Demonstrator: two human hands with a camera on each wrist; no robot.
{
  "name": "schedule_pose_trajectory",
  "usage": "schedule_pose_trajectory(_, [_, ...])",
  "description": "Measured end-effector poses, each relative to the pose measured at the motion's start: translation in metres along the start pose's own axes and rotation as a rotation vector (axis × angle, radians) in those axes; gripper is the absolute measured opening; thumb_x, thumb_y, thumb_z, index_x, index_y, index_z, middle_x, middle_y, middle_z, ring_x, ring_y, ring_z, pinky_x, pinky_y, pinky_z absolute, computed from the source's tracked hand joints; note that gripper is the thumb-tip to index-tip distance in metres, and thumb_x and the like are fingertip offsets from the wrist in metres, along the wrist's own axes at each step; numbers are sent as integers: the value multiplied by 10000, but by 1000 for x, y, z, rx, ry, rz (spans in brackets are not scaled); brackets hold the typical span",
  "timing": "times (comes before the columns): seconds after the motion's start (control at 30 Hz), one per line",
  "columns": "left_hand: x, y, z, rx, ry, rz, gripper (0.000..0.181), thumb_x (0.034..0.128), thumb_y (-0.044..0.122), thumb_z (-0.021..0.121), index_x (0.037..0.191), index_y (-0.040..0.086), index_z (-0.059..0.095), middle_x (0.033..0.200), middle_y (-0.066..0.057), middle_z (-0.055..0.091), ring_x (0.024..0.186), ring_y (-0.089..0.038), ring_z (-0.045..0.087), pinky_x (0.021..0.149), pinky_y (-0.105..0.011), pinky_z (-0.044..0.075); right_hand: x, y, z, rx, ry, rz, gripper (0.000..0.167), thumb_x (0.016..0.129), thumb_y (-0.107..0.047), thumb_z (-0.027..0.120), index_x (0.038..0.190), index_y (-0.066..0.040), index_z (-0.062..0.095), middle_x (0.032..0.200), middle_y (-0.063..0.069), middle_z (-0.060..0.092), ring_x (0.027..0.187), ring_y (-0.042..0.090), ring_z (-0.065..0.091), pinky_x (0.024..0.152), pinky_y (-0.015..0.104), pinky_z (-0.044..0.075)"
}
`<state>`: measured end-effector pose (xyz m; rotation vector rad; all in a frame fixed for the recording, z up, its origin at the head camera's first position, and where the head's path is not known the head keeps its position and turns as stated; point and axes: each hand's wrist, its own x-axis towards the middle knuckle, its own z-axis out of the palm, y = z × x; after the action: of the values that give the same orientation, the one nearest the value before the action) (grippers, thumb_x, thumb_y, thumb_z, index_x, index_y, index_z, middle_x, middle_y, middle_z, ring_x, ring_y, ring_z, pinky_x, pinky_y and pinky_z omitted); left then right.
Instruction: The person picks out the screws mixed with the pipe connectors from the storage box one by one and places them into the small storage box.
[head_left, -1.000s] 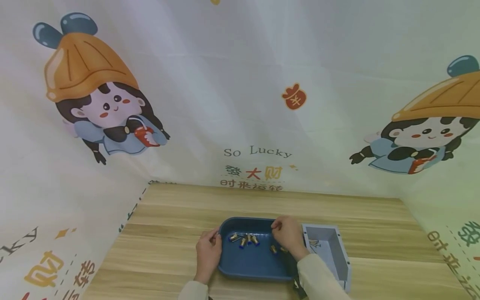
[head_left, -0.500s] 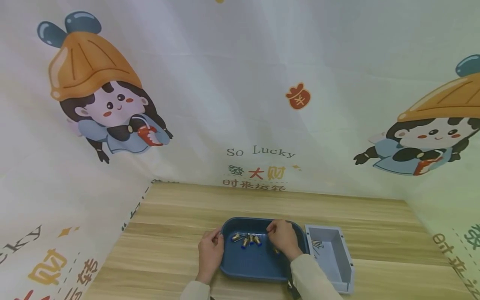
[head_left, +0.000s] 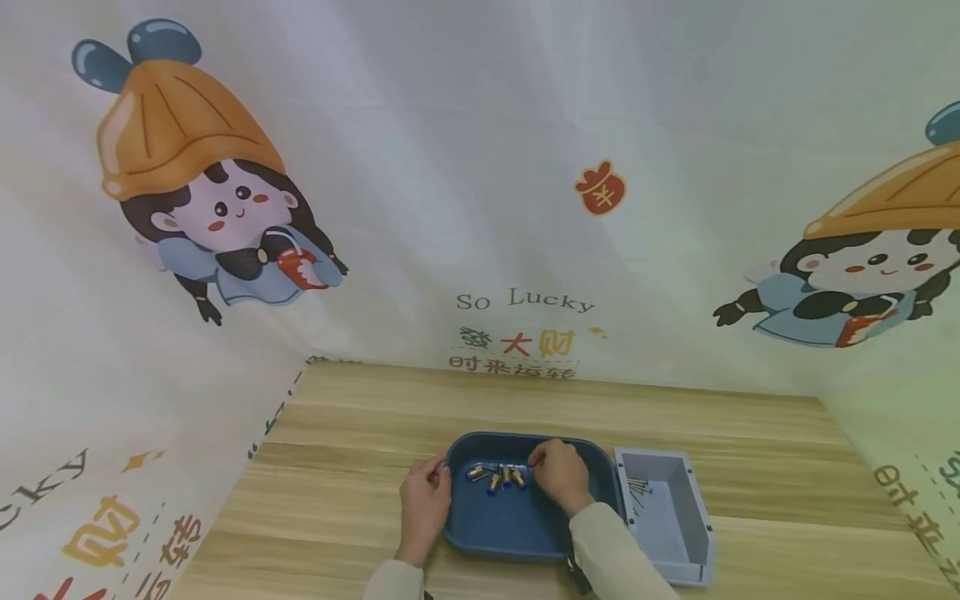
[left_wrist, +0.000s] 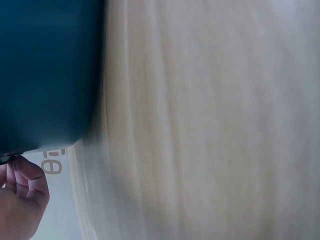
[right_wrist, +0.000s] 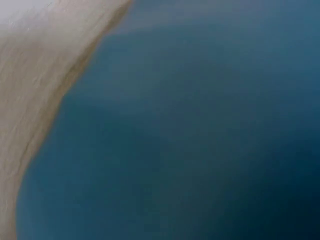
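A blue tray [head_left: 502, 533] holds several brass fittings with blue ends [head_left: 517, 477] and thin metal pins in its back left part. At its left side, my left hand [head_left: 424, 504] pinches the rim; the left wrist view shows the curled fingers of this hand [left_wrist: 22, 197] against the edge of the tray [left_wrist: 45, 75]. Over the tray, just right of the fittings, is my right hand [head_left: 562, 477] with bent fingers; whether they hold anything is hidden. Only blurred blue tray surface [right_wrist: 165, 135] fills most of the right wrist view.
A grey open box [head_left: 675, 521] with several thin metal pins [head_left: 639, 485] stands against the tray's right side, on the wooden table [head_left: 780, 475]. Printed cloth [head_left: 390, 208] surrounds the table at the back and sides.
My right hand has moved left over the tray, closer to the group of fittings. The brass pieces seen earlier at the tray's right are out of sight. My left hand stays on the rim.
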<state>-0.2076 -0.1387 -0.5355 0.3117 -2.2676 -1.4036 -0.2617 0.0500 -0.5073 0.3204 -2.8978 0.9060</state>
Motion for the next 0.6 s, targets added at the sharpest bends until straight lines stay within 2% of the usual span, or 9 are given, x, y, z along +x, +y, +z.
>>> schedule_pose_trajectory(0.3, [1,1,1,-8,-2,-12,219,834,-52,614,1039,-58,692,823,-105,610,732,-130,535,606,-172,437,2,-3,13,-15,-10,19,147,763,18,639,774,-81,747,776,58,720,647,207,647,553,377,519])
schedule_pose_trajectory(0.6, [0,1,-2,-1,-12,-10,216,836,-45,611,1036,-67,688,837,-103,617,740,-122,536,614,-183,444,3,-5,20,-41,-11,45,92,762,-15,697,775,-88,752,774,41,723,665,195,653,585,372,526])
